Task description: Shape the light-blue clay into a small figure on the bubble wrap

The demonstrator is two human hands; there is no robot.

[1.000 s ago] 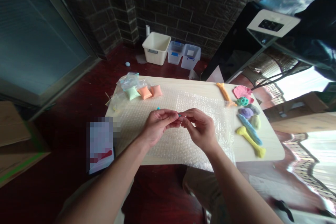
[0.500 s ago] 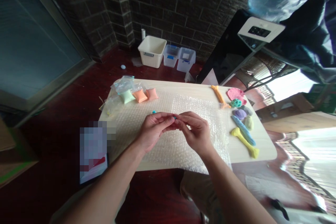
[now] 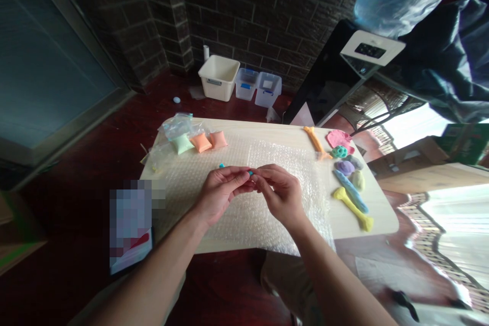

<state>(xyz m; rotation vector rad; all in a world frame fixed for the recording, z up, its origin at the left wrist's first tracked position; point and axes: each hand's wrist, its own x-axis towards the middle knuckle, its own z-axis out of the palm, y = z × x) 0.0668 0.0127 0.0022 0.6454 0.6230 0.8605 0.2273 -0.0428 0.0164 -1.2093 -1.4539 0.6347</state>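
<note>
My left hand [image 3: 221,191] and my right hand [image 3: 280,191] meet fingertip to fingertip over a sheet of bubble wrap [image 3: 263,163] on a pale wooden table [image 3: 382,214]. Both pinch a small teal piece of clay [image 3: 250,173] between them. Another tiny teal bit [image 3: 221,165] lies on the bubble wrap just behind my left hand. Most of the pinched piece is hidden by my fingers.
Green, orange and peach clay packets [image 3: 200,141] lie by clear bags [image 3: 178,125] at the table's far left. Clay shapes lie at the right: an orange bone [image 3: 315,141], pink piece [image 3: 338,138], blue strip [image 3: 351,191], yellow bone [image 3: 353,209]. Storage bins [image 3: 219,77] stand by the brick wall.
The view has shifted a little, so the table and hands sit lower and further left in frame. My hands stay together on the teal clay, fingers working slightly.
</note>
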